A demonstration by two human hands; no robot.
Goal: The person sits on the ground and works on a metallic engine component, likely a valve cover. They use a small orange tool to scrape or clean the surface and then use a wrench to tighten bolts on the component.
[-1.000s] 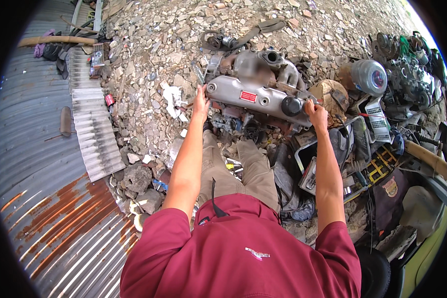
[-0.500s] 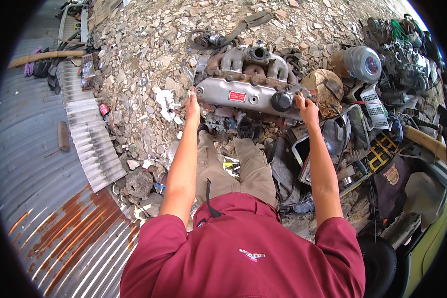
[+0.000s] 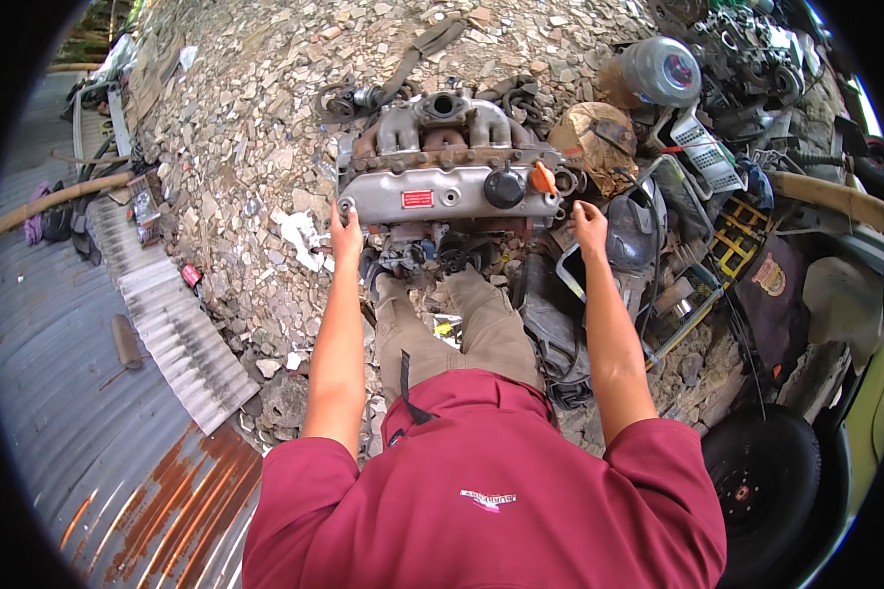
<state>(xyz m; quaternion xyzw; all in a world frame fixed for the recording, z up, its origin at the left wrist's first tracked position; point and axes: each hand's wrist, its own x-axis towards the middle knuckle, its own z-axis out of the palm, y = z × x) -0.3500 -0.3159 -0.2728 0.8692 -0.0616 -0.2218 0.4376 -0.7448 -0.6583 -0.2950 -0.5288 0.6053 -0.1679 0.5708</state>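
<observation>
A metal engine assembly lies in front of me above my boots: a silver valve cover point(image 3: 375, 193) with a red label, a black round cap point(image 3: 504, 188) and an orange handle point(image 3: 543, 179), backed by a curved manifold point(image 3: 400, 128). My left hand point(image 3: 346, 231) grips the left end of the cover. My right hand point(image 3: 587, 224) is just off the right end, fingers loosely bent and apart, with nothing visible in them. Below the cover, dark metal parts point(image 3: 452, 252) sit between my feet.
Rubble ground point(image 3: 255, 108) surrounds the engine. Corrugated metal sheets point(image 3: 69, 324) lie at left. At right are piled engine parts point(image 3: 756, 69), a plastic jug point(image 3: 665, 71), a white crate point(image 3: 705, 155), a yellow rack point(image 3: 740, 233) and a tyre point(image 3: 756, 481). A hose point(image 3: 422, 44) lies beyond.
My right hand has come off the cover's right end, uncovering the orange handle. The engine and both hands appear shifted left and look more level as the view has moved.
</observation>
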